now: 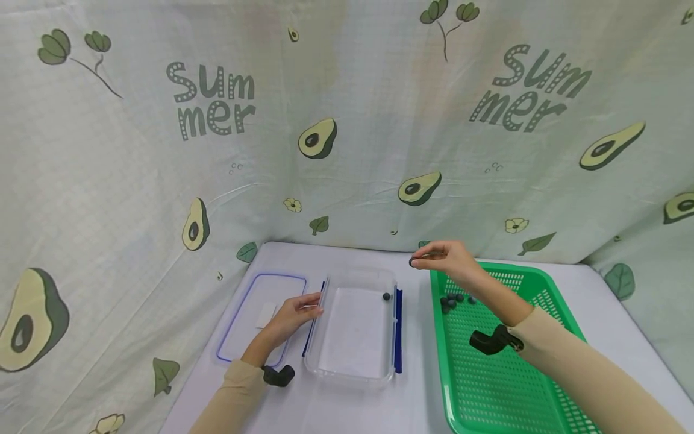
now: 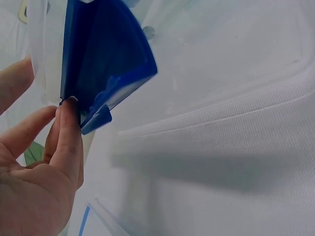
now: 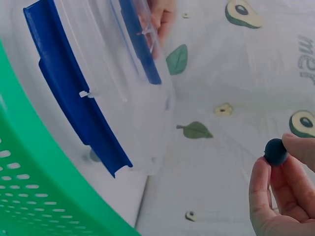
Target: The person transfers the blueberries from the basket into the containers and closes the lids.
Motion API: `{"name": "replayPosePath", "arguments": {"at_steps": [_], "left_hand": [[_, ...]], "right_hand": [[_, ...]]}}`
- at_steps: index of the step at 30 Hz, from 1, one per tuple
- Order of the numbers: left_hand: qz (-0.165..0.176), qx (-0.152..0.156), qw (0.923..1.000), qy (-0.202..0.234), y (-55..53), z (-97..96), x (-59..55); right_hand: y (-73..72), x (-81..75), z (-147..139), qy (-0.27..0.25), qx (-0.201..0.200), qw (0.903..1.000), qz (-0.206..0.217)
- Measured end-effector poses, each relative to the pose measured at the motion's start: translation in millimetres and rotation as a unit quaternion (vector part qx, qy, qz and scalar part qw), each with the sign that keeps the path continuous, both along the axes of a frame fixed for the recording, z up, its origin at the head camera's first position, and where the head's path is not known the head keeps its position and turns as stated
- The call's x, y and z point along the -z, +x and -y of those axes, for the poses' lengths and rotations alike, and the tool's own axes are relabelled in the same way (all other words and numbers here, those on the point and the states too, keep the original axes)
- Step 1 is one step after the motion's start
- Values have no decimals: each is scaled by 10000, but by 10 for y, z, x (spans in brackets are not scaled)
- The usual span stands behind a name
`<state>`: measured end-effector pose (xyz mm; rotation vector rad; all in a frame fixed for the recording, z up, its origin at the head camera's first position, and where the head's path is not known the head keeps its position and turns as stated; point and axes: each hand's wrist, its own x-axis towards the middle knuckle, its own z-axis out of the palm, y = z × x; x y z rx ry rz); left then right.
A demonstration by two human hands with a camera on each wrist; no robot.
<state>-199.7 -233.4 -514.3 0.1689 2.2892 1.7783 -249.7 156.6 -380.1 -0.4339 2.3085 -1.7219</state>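
a small, round, dark-blue berry, seemingly a blueberry (image 3: 275, 152), is pinched in the grip of a person's right hand (image 1: 452, 259), thumb and fingertips closed on its sides. the berry appears raised over the white-covered table (image 1: 417, 392), between a clear, rectangular plastic container with blue side flaps (image 1: 355, 337) and a green, perforated plastic basket (image 1: 504, 398).

it looks very light, firm-skinned but likely soft within, and smooth enough to roll or slip. a gentle fingertip hold around its widest part should suit it; a hard squeeze could bruise or split it.

at the container's left side, the left hand (image 1: 290, 316) reaches with fingers fairly straight, touching the wall and the blue plastic flap (image 2: 106, 54); whether it pinches them, the views do not settle. the container looks light and moderately stiff, apt to slide if nudged, so its wall seems a better hold than a hinged flap.

one dark round berry (image 1: 387, 296) sits inside the container near its right wall. more dark berries (image 1: 452, 303) lie toward the basket's far left corner. a clear, blue-edged rectangular lid (image 1: 279, 289) lies flat beyond the left hand.
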Motion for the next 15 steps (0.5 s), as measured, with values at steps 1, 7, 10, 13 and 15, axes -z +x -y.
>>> {"name": "replayPosePath", "arguments": {"at_steps": [1,7,10,13,15], "left_hand": [[0,-3,10000,8,2,0,-1],[-5,0,10000,14,-3,16,11],[-9,16,10000,13,-17,25,27],[-6,37,10000,35,-33,29,45],[3,60,10000,53,-42,31,55]], "right_hand": [[-16,8,31,-36,-21,10000,27],[-105,56,213,-31,-214,9998,15],[-146,85,302,-127,-292,9994,107],[-181,122,382,-269,-370,9987,219],[-200,148,429,-329,-394,9983,269]]}}
